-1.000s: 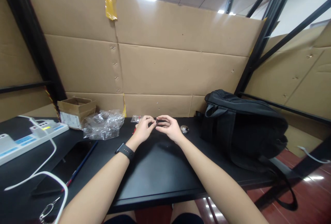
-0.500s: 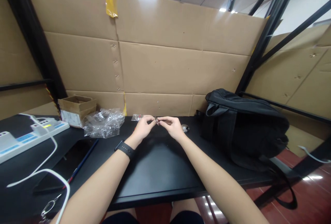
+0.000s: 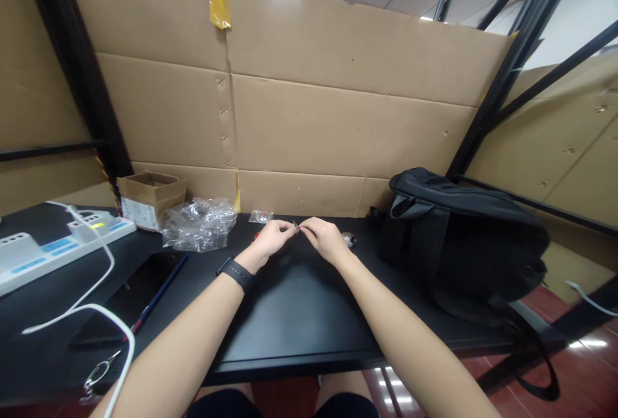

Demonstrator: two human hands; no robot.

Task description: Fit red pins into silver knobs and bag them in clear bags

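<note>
My left hand (image 3: 273,239), with a black watch (image 3: 236,272) on its wrist, pinches a small thin dark piece (image 3: 296,228) over the far part of the black table. My right hand (image 3: 327,237) closes its fingertips on the other side of that same piece, with a bit of red showing there. The piece is too small to name. Right of my right hand lies a small round shiny metal thing (image 3: 348,239). Behind my left hand is a small clear plastic bag (image 3: 261,216), and a red thing (image 3: 256,236) is partly hidden by that hand.
A black backpack (image 3: 463,244) stands on the right. To the left are an open cardboard box (image 3: 153,196), crumpled clear plastic (image 3: 200,225), a white power strip (image 3: 62,247), a dark phone-like slab (image 3: 130,295), a pen (image 3: 161,292), a white cable (image 3: 113,318) and a keyring (image 3: 98,373). Cardboard panels (image 3: 299,115) wall the back.
The view has shifted slightly, so everything sits a little farther right. My right hand has turned, its fingers now pointing more downward at the small piece, which both hands still hold.
</note>
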